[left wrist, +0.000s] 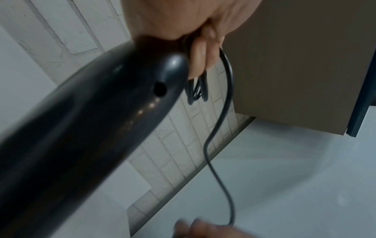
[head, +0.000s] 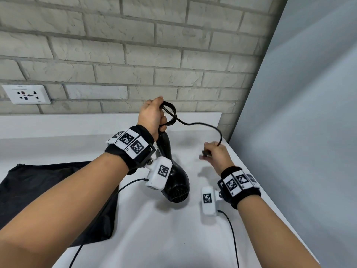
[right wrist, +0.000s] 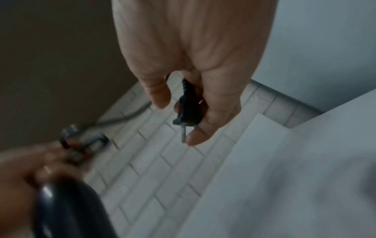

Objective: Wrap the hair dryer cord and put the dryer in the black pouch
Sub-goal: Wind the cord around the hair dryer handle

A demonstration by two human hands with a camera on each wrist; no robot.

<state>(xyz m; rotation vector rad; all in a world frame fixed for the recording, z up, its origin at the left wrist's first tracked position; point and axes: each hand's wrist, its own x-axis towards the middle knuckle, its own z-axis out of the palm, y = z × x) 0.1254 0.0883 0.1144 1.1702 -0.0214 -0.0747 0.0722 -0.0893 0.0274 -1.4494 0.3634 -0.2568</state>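
Black hair dryer (head: 174, 182) hangs nozzle-down over the white counter (head: 154, 238), held by its handle. My left hand (head: 152, 117) grips the handle together with cord (head: 201, 124) loops. The free cord arcs right to the plug (right wrist: 188, 109), pinched in my right hand (head: 218, 154). Black pouch (head: 38, 190) lies flat on the counter at left, apart from the dryer.
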